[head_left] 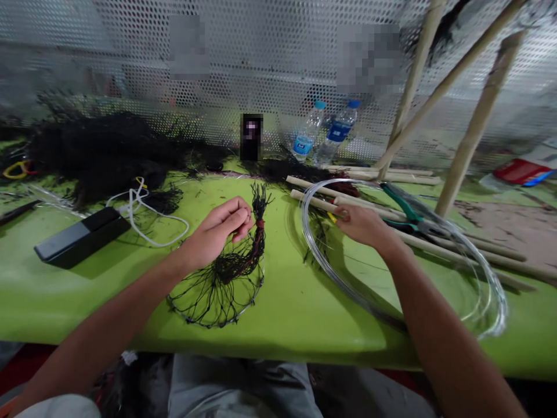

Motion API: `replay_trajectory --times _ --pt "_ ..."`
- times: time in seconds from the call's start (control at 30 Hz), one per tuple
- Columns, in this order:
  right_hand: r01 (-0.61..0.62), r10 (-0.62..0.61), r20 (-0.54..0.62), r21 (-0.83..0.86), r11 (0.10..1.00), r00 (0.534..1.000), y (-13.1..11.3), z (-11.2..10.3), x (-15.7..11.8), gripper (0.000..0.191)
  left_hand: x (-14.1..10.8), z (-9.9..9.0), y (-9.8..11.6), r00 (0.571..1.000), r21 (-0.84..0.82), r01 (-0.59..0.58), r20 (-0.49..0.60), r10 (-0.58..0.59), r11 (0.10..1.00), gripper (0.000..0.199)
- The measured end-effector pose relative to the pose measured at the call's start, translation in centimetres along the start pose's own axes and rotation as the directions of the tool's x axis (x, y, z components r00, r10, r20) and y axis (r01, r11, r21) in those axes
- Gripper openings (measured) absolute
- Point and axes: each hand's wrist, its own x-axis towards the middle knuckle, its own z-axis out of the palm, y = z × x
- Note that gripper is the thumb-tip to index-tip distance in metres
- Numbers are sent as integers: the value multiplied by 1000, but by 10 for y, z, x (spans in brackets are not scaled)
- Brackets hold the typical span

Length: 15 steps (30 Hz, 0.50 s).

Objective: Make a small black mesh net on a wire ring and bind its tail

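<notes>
A black net (237, 264) hangs together in a bundle, its top end tied with dark red cord and its lower part spread on a thin wire ring on the green table. My left hand (232, 223) is closed beside the tied end; what its fingers hold, if anything, is too small to make out. Inside the large coil of silvery wire (322, 258), my right hand (354, 223) has its fingers pressed together at a small yellow and red item (332, 217), by the ends of the wooden sticks. Whether it grips that item is unclear.
Green-handled pliers (402, 203) lie across wooden sticks (439, 247) at right. Wooden poles (483, 122) rise behind. Two bottles (304, 139) and a dark phone-like object (251, 139) stand at the back. Black netting (104, 145), a black box (82, 235) and white cable (139, 203) occupy the left.
</notes>
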Motion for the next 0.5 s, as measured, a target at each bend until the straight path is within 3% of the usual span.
replay_trajectory --times 0.2,0.33,0.5 --pt "-65 93 140 -190 980 986 -9 -8 -14 29 -4 0 0 1000 158 -5 31 0 987 27" --pt "-97 145 151 -288 953 978 -17 -7 -18 36 -7 1 1 998 226 -11 64 -3 974 30" --pt "-79 139 152 -346 935 979 -20 -3 -18 29 -7 4 4 997 254 2 76 -22 967 28"
